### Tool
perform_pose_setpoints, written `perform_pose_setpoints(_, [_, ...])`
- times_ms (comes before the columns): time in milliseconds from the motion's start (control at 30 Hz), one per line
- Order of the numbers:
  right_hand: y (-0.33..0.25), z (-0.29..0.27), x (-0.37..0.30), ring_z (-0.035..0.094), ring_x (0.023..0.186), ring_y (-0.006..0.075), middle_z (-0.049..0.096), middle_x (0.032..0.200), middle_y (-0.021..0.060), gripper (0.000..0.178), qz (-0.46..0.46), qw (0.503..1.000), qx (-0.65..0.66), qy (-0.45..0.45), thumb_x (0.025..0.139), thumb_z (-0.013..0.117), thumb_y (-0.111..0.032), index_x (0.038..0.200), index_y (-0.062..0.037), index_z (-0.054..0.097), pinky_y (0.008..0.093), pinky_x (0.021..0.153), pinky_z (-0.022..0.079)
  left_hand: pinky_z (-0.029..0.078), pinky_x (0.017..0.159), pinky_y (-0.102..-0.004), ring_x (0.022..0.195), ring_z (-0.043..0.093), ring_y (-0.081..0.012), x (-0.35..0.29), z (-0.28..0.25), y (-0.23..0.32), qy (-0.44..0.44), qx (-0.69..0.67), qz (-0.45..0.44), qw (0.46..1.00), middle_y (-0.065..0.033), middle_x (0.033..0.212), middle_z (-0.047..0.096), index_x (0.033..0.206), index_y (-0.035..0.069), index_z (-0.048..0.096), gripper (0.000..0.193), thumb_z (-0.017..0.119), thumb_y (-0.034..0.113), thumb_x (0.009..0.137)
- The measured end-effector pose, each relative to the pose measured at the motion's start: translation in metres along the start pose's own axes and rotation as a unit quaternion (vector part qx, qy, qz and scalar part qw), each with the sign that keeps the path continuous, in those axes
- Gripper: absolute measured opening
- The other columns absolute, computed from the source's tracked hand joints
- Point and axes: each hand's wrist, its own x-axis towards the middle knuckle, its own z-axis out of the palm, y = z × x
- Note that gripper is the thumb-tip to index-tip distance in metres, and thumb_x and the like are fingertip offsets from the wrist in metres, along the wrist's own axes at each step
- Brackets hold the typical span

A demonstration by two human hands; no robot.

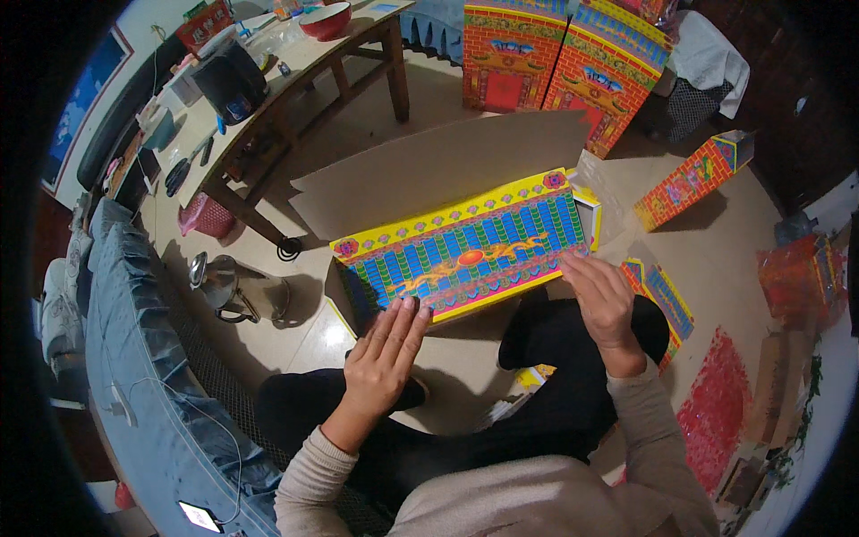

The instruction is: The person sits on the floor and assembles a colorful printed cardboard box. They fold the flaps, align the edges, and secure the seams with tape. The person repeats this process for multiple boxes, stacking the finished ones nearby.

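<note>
A printed cardboard piece (483, 246) with a blue and green roof pattern, yellow borders and an orange dragon motif lies tilted before my knees. Behind it rises a plain grey-brown cardboard flap (447, 174). My left hand (380, 358) rests with outstretched fingers on its near edge, left of the middle. At the near right corner, the fingertips of my right hand (604, 300) touch the piece; the fingers are extended and close together, and the thumb is partly hidden. Neither hand is seen wrapped around anything.
Tall brick-patterned cardboard houses (514, 63) stand at the back. A smaller brick-patterned piece (693, 179) stands at the right, near a red sheet (716, 394) on the floor. To the left are a metal jug (237, 286), a wooden table (295, 89) and a blue-covered sofa (152, 376).
</note>
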Motion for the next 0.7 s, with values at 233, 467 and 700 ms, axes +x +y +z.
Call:
perform_pose_setpoints(233, [-0.002, 0.001, -0.005, 0.072, 0.098, 0.0255, 0.077, 0.114, 0.0080, 0.020, 0.042, 0.999, 0.009, 0.023, 0.083, 0.078, 0.000, 0.102, -0.0027, 0.077, 0.0369, 0.082, 0.059, 0.054, 0.106, -0.0408, 0.128, 0.067, -0.0292, -0.001, -0.002, 0.000, 0.024, -0.022, 0.000, 0.999, -0.0137, 0.139, 0.069, 0.137, 0.008, 0.069, 0.044, 0.061, 0.006, 0.094])
perform_pose_setpoints(467, [0.000, -0.004, -0.002, 0.071, 0.098, 0.0269, 0.077, 0.113, 0.0078, 0.024, 0.066, 0.997, 0.045, 0.017, 0.082, 0.080, 0.000, 0.106, -0.0044, 0.077, 0.0384, 0.084, 0.058, 0.053, 0.106, -0.0393, 0.130, 0.066, -0.0276, -0.003, -0.001, 0.001, 0.027, -0.027, 0.006, 0.999, -0.0133, 0.142, 0.067, 0.139, 0.008, 0.068, 0.044, 0.059, 0.007, 0.096])
perform_pose_setpoints(700, [0.010, -0.010, 0.081, 0.063, 0.111, 0.0303, 0.074, 0.113, 0.0066, 0.045, 0.148, 0.988, -0.036, -0.011, 0.090, 0.078, -0.020, 0.132, -0.0084, 0.064, 0.0463, 0.101, 0.043, 0.050, 0.110, -0.0385, 0.136, 0.061, -0.0257, -0.013, -0.001, 0.000, 0.027, -0.015, 0.015, 0.999, -0.0115, 0.147, 0.063, 0.142, 0.009, 0.066, 0.046, 0.059, 0.011, 0.096])
